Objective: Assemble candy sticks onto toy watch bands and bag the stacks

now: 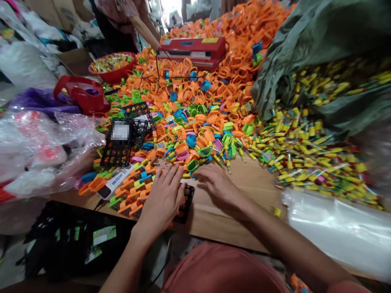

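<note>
My left hand (166, 193) lies with its fingers stretched out over rows of orange toy watches (134, 193). These stand in a black plastic tray (187, 205), whose right end shows beyond the hand. A few green, blue and yellow pieces are mixed into the rows. To the right, my right hand (215, 185) hovers over the wooden table (238, 219), fingers loosely bent and a little apart, with nothing visible in them. Just past its fingertips begins a loose heap of toy watches (183, 142) in orange, green, blue and pink.
Small yellow tubes (320, 158) are piled at right, beside clear plastic bags (339, 236) and green sheeting (305, 44). Black grid trays (117, 150) and a white box (116, 181) lie left. Farther back are a red machine (192, 53), a red basin (113, 73) and another person's arm (146, 32).
</note>
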`<action>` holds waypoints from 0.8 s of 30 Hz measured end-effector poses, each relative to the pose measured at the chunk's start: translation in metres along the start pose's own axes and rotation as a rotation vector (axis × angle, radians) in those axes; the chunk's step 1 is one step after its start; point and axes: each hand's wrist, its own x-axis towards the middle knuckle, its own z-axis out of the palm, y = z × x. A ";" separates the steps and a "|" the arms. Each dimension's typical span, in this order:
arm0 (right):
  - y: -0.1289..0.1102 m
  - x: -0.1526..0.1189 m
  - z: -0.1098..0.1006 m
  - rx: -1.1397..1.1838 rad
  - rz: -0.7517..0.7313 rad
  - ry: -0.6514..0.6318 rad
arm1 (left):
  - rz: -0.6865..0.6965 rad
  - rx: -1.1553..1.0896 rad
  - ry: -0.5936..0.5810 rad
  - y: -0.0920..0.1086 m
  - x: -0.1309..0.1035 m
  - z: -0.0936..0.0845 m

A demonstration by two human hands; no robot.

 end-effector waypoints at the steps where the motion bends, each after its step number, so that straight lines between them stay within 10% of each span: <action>1: 0.005 -0.003 -0.011 -0.113 0.035 0.021 | 0.006 -0.010 -0.005 -0.001 -0.004 -0.001; 7: 0.012 -0.023 -0.038 -0.255 0.130 -0.184 | 0.015 -0.100 -0.021 -0.007 -0.015 -0.008; 14: 0.020 -0.016 -0.029 -0.139 -0.094 -0.298 | -0.005 -0.153 0.047 -0.008 -0.017 -0.006; 24: 0.003 -0.019 0.009 0.415 0.200 -0.018 | -0.075 -0.107 0.025 -0.002 -0.016 -0.007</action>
